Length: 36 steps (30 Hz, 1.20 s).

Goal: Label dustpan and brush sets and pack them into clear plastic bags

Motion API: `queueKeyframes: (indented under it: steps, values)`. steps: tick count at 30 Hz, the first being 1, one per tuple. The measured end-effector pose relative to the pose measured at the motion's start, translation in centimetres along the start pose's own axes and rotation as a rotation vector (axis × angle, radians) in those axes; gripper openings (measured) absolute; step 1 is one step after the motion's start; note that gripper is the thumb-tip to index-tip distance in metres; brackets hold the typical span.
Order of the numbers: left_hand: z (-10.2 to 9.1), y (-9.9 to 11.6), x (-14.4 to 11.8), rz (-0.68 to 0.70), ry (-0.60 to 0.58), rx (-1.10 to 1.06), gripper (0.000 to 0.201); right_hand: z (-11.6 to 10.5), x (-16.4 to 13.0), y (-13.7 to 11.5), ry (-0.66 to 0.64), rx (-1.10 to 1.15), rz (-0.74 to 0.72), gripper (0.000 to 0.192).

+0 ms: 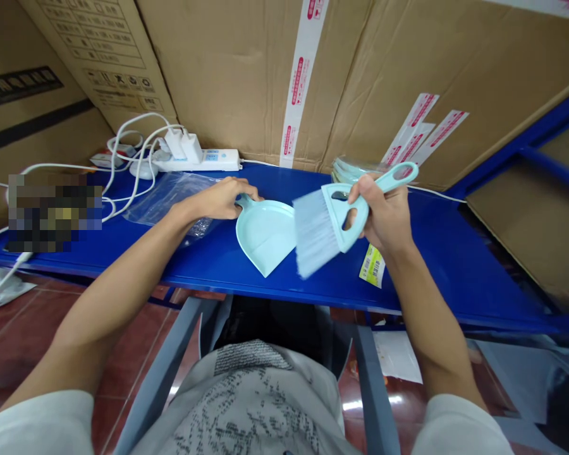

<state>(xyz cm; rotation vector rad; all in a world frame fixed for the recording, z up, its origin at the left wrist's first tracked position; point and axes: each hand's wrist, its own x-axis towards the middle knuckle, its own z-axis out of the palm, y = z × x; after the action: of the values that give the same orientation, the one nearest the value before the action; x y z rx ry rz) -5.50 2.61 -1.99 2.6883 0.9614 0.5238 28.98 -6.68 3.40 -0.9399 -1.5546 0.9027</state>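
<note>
A pale turquoise dustpan point(265, 234) rests on the blue table. My left hand point(232, 197) is closed round its short handle at the upper left. My right hand point(384, 208) grips a matching hand brush point(334, 218) above the table, fingers wrapped round the handle and near its cut-outs. The bristles point left and down, beside the pan's right edge; they overlap it in this view, and I cannot tell whether they touch it. The bristles look slightly blurred.
Behind my left hand lies a clear plastic bag point(164, 196). A white power strip point(208, 160) with cables stands at the back left. A yellow-green label point(373, 265) lies under my right wrist. Another plastic-wrapped item point(348, 169) sits against the cardboard point(237, 76).
</note>
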Motion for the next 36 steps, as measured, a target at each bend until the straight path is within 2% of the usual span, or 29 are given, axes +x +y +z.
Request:
queueKeyframes:
  steps: [3,5,9,13,17,20,23,26,29,31,34,36]
  values:
    - [0.6,0.1,0.1,-0.040,0.016,0.008,0.051,0.4,0.4,0.7,-0.033,0.007,-0.028,0.055]
    - [1.4,0.2,0.3,-0.099,0.060,0.036,0.052,0.3,0.4,1.0,-0.036,-0.068,-0.090,0.049]
    - [2.8,0.7,0.8,-0.150,0.160,-0.033,0.056,-0.7,0.3,1.3,0.003,-0.359,-0.282,0.034]
    - [3.1,0.8,1.0,-0.168,0.169,-0.249,0.063,-0.9,1.1,2.1,-0.082,-0.718,-0.395,0.030]
    - [2.8,0.7,0.9,-0.178,0.078,-0.563,0.072,1.5,2.3,4.0,-0.189,-0.908,-0.392,0.044]
    - [2.4,1.1,0.7,-0.219,-0.031,-0.811,0.082,4.1,2.6,5.4,-0.319,-1.032,-0.363,0.045]
    - [2.2,1.8,0.5,-0.265,-0.085,-0.997,0.081,5.9,2.6,6.5,-0.451,-1.127,-0.359,0.047]
    - [2.1,2.3,0.4,-0.297,-0.098,-1.135,0.075,6.4,2.5,7.1,-0.474,-1.115,-0.337,0.051]
    - [2.0,2.7,0.4,-0.280,-0.133,-1.234,0.076,6.3,2.5,7.7,-0.497,-1.000,-0.335,0.052]
    - [2.2,2.8,0.5,-0.299,-0.108,-1.214,0.067,6.2,2.5,8.0,-0.540,-0.876,-0.358,0.049]
    - [2.7,2.8,0.9,-0.435,-0.029,-1.120,0.046,5.8,2.4,8.1,-0.591,-0.678,-0.366,0.042]
    - [3.1,2.6,1.1,-0.498,-0.018,-1.067,0.044,5.3,2.4,7.8,-0.593,-0.564,-0.323,0.035]
